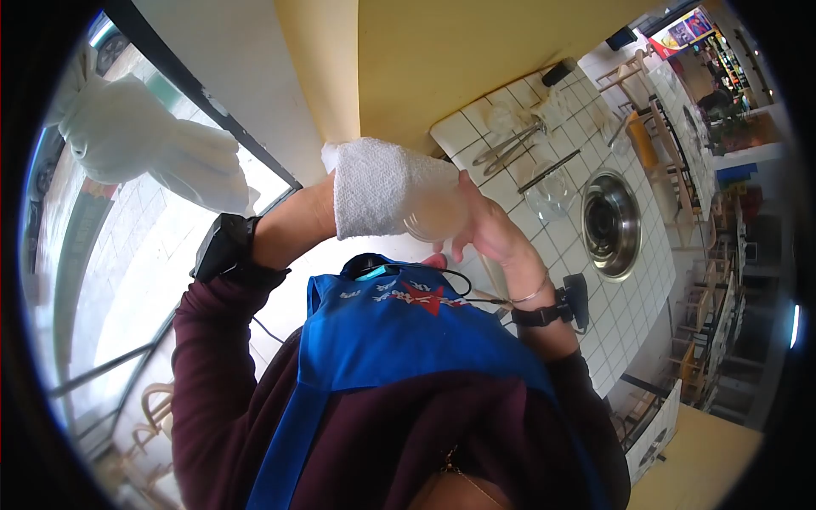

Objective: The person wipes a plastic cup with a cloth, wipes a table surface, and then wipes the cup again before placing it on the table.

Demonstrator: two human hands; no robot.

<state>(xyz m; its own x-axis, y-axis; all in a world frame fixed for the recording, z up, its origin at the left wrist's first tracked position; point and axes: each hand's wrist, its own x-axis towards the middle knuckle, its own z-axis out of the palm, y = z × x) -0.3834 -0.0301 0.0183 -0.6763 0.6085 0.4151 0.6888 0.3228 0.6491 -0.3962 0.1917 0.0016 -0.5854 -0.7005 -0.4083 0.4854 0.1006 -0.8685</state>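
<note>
A white terry towel [370, 189] is wrapped over my left hand, which it hides; only the wrist and forearm show. Against the towel's right end is a clear round glass [422, 229], partly blurred, so its exact shape is hard to make out. My right hand [493, 228] grips the glass from the right, its fingers curled at the edge. Both hands are raised in front of the blue apron [408, 340].
On the right stands a white tiled table [629, 319] with a round metal basin [610, 225] set into it. Metal tongs [510, 149], chopsticks [548, 170] and a clear glass bowl [551, 194] lie there. A yellow wall [459, 68] rises ahead. White bundled cloth [144, 136] hangs at left.
</note>
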